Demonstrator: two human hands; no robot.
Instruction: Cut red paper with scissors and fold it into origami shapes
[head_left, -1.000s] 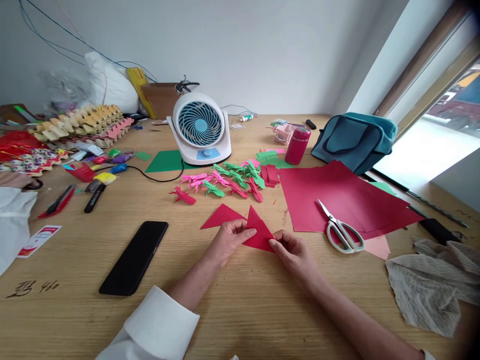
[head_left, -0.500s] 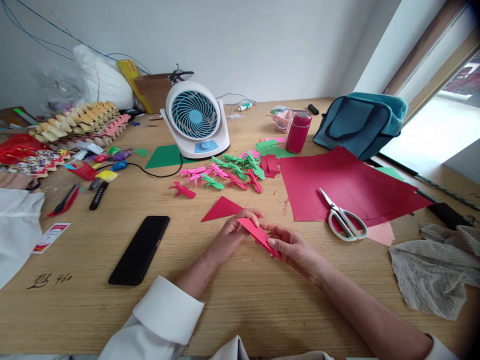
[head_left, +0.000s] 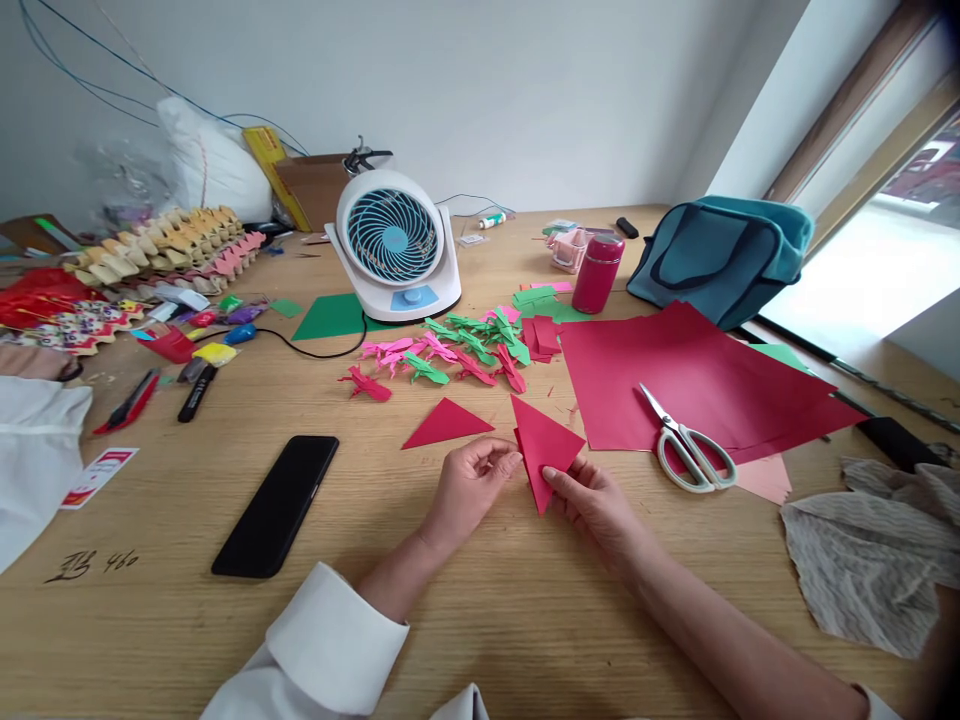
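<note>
My right hand [head_left: 600,500] grips a folded piece of red paper [head_left: 549,440], thumb on its face and fingers behind. The paper is turned so that a broad triangular face shows, with another layer at its left edge. At that left edge, my left hand [head_left: 474,490] is closed in a pinch; how much paper lies between its fingertips is partly hidden. A separate red paper triangle [head_left: 448,423] lies flat just beyond my left hand. Behind it rests a pile of small folded paper figures [head_left: 465,345] in green, pink and red.
White-handled scissors [head_left: 688,448] lie on large red sheets [head_left: 697,360] at right. A black phone [head_left: 277,505] is left of my left forearm. Farther back stand a white fan [head_left: 396,245], a red flask [head_left: 598,274] and a teal bag [head_left: 720,255]. A crumpled cloth [head_left: 862,560] lies at right.
The folded red paper has turned from a narrow, slanted strip to a broad triangular face. My left hand has shifted from its upper end to its left edge; my right hand still holds it.
</note>
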